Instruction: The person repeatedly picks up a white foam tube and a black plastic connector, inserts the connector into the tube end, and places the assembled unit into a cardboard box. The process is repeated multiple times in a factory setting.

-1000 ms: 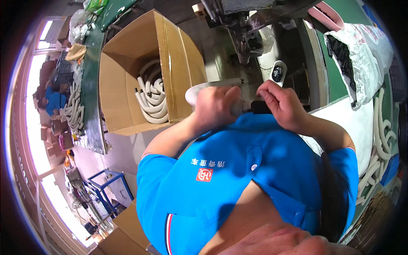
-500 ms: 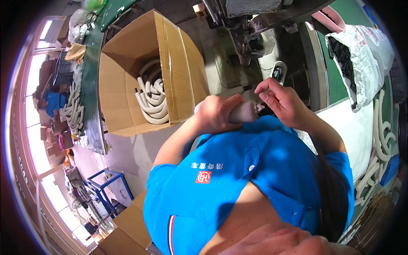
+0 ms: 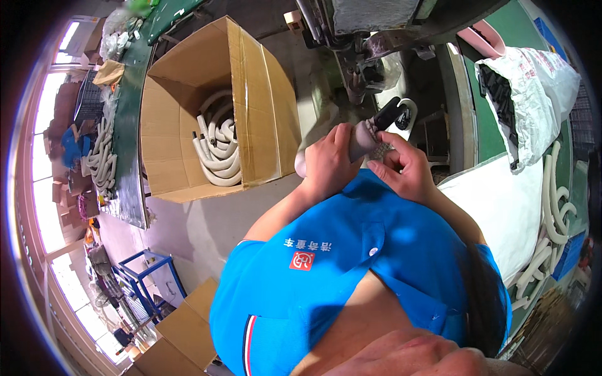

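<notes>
A pale grey-white hose [image 3: 360,141] with a black end cap [image 3: 387,113]. The shirt [image 3: 351,269] is bright blue — a small red-and-white badge on the chest, red and white stripes at the hem. Brown cardboard box [image 3: 263,106] holding off-white hoses [image 3: 216,150]; green surface [image 3: 495,125]; white bag [image 3: 539,94].

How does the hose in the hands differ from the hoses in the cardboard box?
The held hose is gripped by the left hand and right hand, a black end piece on its tip; the boxed hoses lie loose and curled, untouched. One against several. Both are pale, flexible tubing.
</notes>
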`<state>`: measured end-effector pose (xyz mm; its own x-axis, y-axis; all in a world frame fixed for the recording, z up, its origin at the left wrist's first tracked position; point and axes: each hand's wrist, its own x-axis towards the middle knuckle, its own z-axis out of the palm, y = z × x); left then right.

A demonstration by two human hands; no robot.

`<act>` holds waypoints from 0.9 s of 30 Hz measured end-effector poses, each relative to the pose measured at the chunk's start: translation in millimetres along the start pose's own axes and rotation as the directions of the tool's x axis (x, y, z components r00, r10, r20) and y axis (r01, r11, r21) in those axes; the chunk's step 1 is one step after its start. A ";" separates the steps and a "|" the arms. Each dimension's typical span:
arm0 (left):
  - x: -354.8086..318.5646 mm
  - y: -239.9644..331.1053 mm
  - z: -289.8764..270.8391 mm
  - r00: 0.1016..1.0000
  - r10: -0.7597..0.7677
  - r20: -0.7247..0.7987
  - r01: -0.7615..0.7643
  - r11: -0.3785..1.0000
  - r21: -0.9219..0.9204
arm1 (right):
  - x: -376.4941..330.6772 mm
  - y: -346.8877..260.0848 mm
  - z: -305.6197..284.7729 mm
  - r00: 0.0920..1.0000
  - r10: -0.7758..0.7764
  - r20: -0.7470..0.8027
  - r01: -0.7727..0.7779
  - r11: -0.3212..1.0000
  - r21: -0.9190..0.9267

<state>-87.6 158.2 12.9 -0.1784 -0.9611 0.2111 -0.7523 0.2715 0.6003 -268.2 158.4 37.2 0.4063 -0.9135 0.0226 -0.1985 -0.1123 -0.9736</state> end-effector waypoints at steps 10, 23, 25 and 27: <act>2.4 0.9 5.3 0.990 0.073 -0.122 -0.100 0.967 -0.233 | -0.1 15.7 0.1 0.981 -0.194 0.019 0.194 0.964 -0.180; 6.7 0.5 11.6 0.929 0.325 -0.179 -0.332 0.513 -0.791 | 9.2 26.9 14.5 0.668 -0.681 -0.298 0.661 0.728 -0.183; 7.3 -0.8 9.8 0.945 0.297 -0.138 -0.266 0.452 -0.851 | 14.5 22.7 12.2 0.657 -0.701 -0.277 0.671 0.712 -0.209; 10.3 -2.1 0.8 0.954 0.291 -0.067 -0.195 0.440 -0.876 | 20.2 14.0 9.5 0.642 -0.715 -0.276 0.684 0.697 -0.214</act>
<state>-88.4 147.8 13.3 -0.3466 -0.8350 0.4274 0.2596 0.3525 0.8991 -254.3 142.1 21.9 0.1569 -0.6142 0.7734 -0.0514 -0.7871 -0.6146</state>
